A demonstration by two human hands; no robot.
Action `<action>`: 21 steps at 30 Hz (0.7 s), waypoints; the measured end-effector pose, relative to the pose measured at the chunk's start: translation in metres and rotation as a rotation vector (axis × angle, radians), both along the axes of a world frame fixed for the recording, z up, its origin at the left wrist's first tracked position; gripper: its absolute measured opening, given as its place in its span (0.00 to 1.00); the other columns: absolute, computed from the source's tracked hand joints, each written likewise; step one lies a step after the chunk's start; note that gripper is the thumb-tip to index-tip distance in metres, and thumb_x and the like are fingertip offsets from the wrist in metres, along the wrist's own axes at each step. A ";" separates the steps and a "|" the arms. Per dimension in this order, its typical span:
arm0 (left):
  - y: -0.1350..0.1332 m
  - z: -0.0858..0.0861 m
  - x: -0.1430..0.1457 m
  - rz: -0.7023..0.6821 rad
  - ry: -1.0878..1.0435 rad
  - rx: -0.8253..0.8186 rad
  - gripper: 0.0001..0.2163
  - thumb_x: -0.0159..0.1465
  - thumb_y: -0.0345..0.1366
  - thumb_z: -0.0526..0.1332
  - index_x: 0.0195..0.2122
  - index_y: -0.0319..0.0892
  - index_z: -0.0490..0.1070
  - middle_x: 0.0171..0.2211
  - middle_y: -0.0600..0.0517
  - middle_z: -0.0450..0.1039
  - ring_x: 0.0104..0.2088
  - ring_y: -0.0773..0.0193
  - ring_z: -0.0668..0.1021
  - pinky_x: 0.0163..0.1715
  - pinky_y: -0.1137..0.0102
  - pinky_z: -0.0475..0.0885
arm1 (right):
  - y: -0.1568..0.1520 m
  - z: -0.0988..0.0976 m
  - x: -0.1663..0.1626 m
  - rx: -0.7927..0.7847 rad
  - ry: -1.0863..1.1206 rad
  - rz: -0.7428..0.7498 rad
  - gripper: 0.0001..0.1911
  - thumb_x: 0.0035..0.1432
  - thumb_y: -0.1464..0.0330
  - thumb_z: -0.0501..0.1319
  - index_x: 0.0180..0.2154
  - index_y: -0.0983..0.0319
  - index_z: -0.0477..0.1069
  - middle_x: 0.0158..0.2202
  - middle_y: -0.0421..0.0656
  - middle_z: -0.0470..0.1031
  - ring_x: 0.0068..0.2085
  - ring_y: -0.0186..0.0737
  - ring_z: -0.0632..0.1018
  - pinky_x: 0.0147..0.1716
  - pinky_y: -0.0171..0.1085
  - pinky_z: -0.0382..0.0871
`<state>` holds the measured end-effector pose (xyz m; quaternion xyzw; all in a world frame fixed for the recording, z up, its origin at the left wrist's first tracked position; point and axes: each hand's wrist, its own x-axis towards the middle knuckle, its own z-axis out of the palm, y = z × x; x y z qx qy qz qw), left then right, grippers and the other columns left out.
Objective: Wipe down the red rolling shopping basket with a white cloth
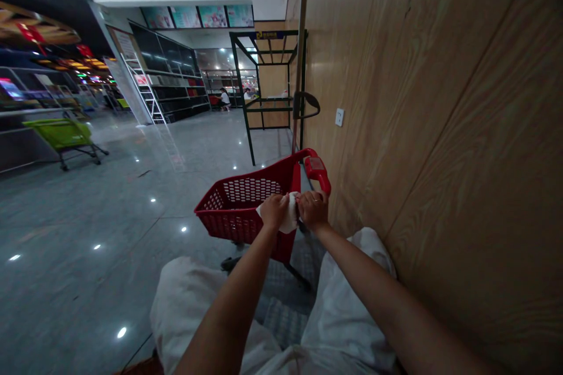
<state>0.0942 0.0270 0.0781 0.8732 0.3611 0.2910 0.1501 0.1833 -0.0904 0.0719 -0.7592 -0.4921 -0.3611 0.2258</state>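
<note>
In front of my knees stands a red plastic shopping cart [233, 224] with a perforated basket, turned partly sideways. A white cloth [289, 218] lies against its near upper edge. My left hand [274, 211] is closed around part of this cloth, at the basket's rim. Right beside it, my right hand [313, 209] is closed at the near end of the cart's red handle [317, 171], its fingers close to the cloth. The undersides of both hands are hidden, so the exact grip on the handle does not show.
A wood-panelled wall [422, 99] with a socket [339, 117] runs close on my right. Ahead are a dark metal frame rack [249, 129] and a long-handled dustpan [307, 105]. Leftward stand a ladder [147, 91] and a green cart [61, 132]. People are far back.
</note>
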 end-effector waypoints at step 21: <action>-0.032 0.006 -0.001 0.173 -0.038 0.042 0.22 0.66 0.49 0.47 0.34 0.42 0.77 0.36 0.45 0.74 0.37 0.58 0.73 0.35 0.67 0.59 | 0.004 -0.005 -0.005 0.048 0.049 -0.055 0.13 0.61 0.69 0.49 0.36 0.61 0.72 0.35 0.46 0.72 0.39 0.45 0.66 0.49 0.44 0.48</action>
